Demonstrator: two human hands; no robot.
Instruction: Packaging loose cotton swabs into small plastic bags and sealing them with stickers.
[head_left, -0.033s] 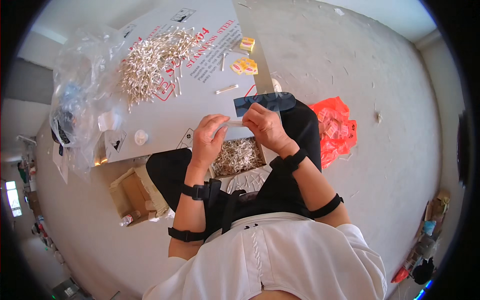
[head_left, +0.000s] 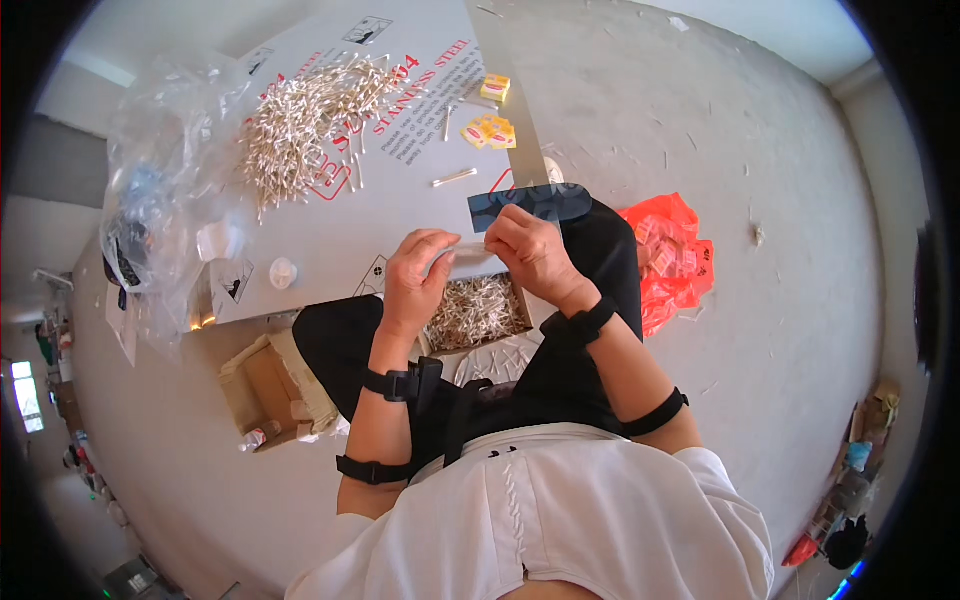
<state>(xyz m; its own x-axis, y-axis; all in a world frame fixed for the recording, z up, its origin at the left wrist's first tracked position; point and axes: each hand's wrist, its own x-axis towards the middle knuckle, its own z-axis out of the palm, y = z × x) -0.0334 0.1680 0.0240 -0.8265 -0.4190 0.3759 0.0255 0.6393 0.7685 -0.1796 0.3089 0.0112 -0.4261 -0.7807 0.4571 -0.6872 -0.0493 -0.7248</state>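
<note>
Over the table's near edge, my left hand and my right hand face each other with fingers pinched. Between them is a thin, pale, partly see-through strip; its kind is too small to make out. Just below them, a cardboard box full of cotton swabs rests by my lap. Beyond my right fingers lies a dark blue see-through sheet. A large heap of cotton swabs covers the far left of the table, and a few loose swabs lie nearer.
Small yellow packets sit at the table's right edge. Clear plastic bags and a small white round container are at left. An open carton stands on the floor at left, a red plastic bag at right.
</note>
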